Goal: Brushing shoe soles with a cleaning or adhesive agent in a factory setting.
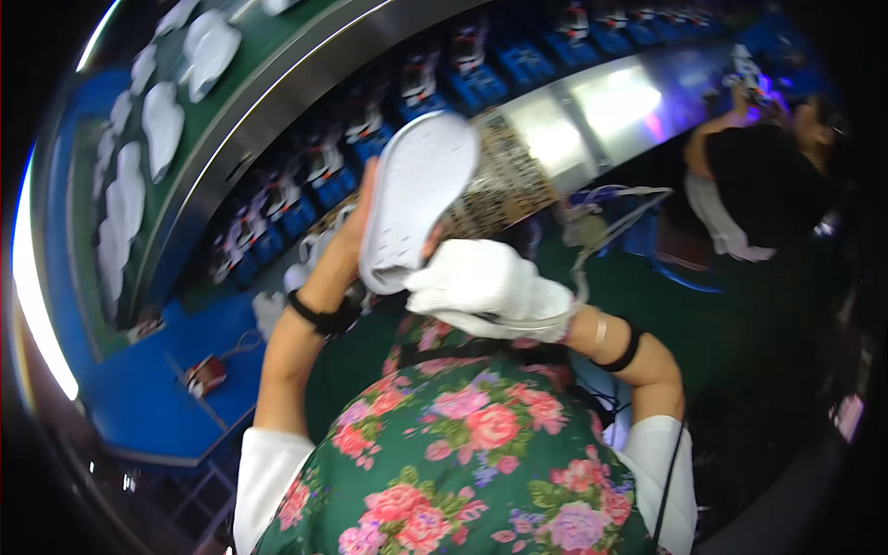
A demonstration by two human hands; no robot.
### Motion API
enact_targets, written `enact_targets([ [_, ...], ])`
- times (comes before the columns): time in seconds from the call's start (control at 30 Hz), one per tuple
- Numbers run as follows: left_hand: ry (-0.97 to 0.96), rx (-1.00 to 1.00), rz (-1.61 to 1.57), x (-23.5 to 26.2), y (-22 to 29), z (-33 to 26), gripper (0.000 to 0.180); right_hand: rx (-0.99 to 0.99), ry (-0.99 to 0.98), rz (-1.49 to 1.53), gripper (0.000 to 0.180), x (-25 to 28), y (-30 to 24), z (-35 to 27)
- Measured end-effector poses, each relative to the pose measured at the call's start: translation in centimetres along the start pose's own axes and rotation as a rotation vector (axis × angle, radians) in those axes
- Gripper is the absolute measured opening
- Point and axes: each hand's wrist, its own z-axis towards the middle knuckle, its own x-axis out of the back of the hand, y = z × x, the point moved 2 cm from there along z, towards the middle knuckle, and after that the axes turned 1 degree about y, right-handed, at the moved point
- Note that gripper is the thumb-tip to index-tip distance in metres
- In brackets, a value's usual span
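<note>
A white shoe sole is held up in front of me, tilted, with its broad end away and its narrow end toward me. My left hand, bare, grips it from behind along the left side, and fingertips show past its right edge. In a white knitted glove, my right hand is closed against the sole's near right end. Whatever its fingers may hold is hidden by the glove and the sole.
Several white soles lie on a green conveyor belt at the left. Blue holders with shoes line a rack ahead. A metal machine stands beyond, a blue table at left. Another person works at the right.
</note>
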Motion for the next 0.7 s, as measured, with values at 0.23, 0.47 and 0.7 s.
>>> enact_targets([
  [0.23, 0.365, -0.024, -0.136, 0.3, -1.2, -0.2, 0.101, -0.7, 0.3, 0.675, 0.014, 0.8, 2.1, -1.7],
  [0.47, 0.297, -0.414, 0.034, 0.1, -4.7, 1.2, 0.056, -0.601, 0.46, 0.232, 0.019, 3.8, 2.8, -0.3],
  [0.7, 0.383, -0.147, -0.5, 4.1, -5.8, -1.0, 0.051, -0.322, 0.393, 0.037, 0.011, 3.3, 2.7, -0.5],
])
